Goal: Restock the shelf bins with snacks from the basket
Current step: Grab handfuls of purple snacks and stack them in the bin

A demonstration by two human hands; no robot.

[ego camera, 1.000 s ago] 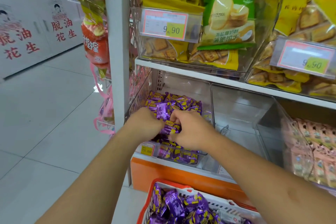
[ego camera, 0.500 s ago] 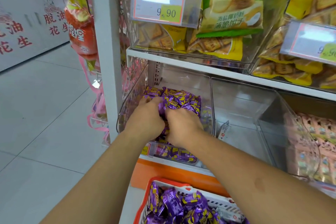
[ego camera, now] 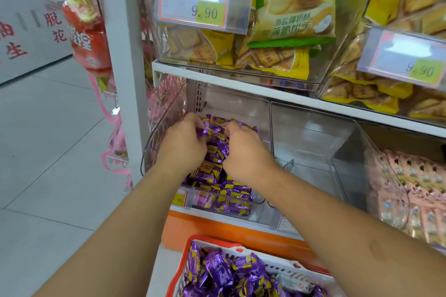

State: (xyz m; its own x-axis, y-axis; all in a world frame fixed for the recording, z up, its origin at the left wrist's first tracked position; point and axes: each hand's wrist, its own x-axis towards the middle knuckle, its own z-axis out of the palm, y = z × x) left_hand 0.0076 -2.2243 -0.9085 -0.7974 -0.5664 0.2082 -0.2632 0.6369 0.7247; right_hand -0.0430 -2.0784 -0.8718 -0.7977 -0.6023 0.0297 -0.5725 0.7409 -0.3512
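Note:
Both hands are inside a clear plastic shelf bin (ego camera: 166, 132) on the lower shelf, over a heap of purple-and-yellow wrapped snacks (ego camera: 217, 176). My left hand (ego camera: 183, 144) has its fingers curled round purple snacks at the back left of the heap. My right hand (ego camera: 243, 152) has fingers bent down onto the snacks beside it; its fingertips are hidden. Below, at the bottom edge, a red-and-white basket (ego camera: 212, 243) holds several more of the same purple snacks (ego camera: 229, 272).
A second clear bin (ego camera: 313, 142) stands to the right with almost nothing in it. Further right is a bin of pink packets (ego camera: 415, 190). The shelf above carries bins of yellow and green biscuit bags (ego camera: 289, 7) with price tags. A white upright post (ego camera: 120, 55) stands left.
Both hands have pushed further back and up into the bin over the purple heap. The camera has come closer and tilted down, showing more of the basket.

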